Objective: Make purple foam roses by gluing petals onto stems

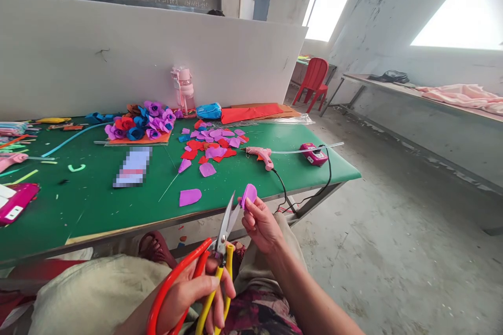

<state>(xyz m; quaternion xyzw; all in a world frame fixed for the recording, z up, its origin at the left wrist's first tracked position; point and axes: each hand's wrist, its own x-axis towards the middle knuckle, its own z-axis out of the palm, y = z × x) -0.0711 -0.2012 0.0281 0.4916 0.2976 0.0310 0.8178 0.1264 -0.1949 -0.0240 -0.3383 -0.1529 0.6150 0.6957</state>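
My left hand (188, 293) is closed round scissors (225, 227) with one red and one yellow handle loop. Their blades point up and stand slightly apart, just left of my right hand (261, 222). Between its thumb and fingers, my right hand pinches a purple petal piece (249, 196) with a rounded top, seemingly several layers thick. On the green table (129, 212) beyond lie a purple rounded piece (190, 197) and another purple petal (207, 169). Farther back spreads a heap of purple and red petals (214, 141).
Purple, red and blue flowers (143, 122) are bunched at the back. A pink glue gun (261, 155) lies at right, its cord hanging over the edge near a magenta device (313, 154). A pink bottle (183, 88) stands by the white partition (137, 52). A blurred rectangle (132, 167) lies centre-left.
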